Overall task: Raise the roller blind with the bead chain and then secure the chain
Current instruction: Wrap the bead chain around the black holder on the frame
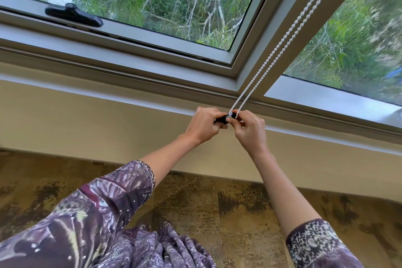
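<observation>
A white bead chain [280, 45] runs as two strands from the top right down along the window's upright frame bar to a small black holder [224, 119] on the wall just under the sill. My left hand [204, 125] grips the black holder from the left. My right hand [250, 127] pinches the bottom loop of the chain at the holder's right end. Both hands meet at the holder and partly hide it. The roller blind itself is out of view above.
A grey window frame [237, 65] with two panes shows trees outside. A black window handle [74, 15] lies on the left sash. Below the sill are a cream wall [87, 119] and mottled brown floor [217, 213].
</observation>
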### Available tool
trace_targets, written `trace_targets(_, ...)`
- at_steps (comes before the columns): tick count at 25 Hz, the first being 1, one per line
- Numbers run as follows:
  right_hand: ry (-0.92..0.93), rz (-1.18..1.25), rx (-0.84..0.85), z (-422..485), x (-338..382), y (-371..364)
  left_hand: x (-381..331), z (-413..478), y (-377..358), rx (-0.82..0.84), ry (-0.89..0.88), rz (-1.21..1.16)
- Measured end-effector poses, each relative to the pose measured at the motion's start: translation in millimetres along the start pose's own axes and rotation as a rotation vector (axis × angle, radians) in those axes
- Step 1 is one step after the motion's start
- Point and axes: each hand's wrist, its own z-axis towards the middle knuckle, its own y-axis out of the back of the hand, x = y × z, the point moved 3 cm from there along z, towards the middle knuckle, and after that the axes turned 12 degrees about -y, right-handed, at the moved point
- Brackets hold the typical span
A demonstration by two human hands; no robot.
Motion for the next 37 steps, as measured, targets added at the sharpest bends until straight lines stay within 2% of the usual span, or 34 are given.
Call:
trace_targets(3,-0.004,-0.02,0.014,0.7,2.2,-3.5,2.1,-3.2,-2.0,-0.044,0.024,-0.018)
trace_targets(10,0.057,-0.006,0.074,3.6,-0.2,-2.0,3.3,-0.3,0.6,-0.019,-0.002,-0.038)
trace_targets(19,-0.098,-0.076,-0.005,9.0,7.3,-13.8,1.2,-2.6,-7.9,-0.107,0.065,0.03)
trace_targets(26,-0.196,0.232,0.051,2.8,-0.9,-20.2,11.4,-2.1,-7.3,-0.08,0.147,-0.229)
trace_targets(29,-0.273,0.289,0.004,-0.9,-1.7,-26.3,11.7,-5.6,-8.7,-0.053,0.154,-0.19)
trace_targets(33,-0.248,0.273,-0.075,-1.2,6.1,-27.7,8.9,-8.3,-11.0,-0.055,0.203,-0.1)
trace_targets(37,-0.354,0.402,-0.051,-7.5,3.5,-32.9,11.0,-8.3,-8.5,-0.014,0.188,-0.122)
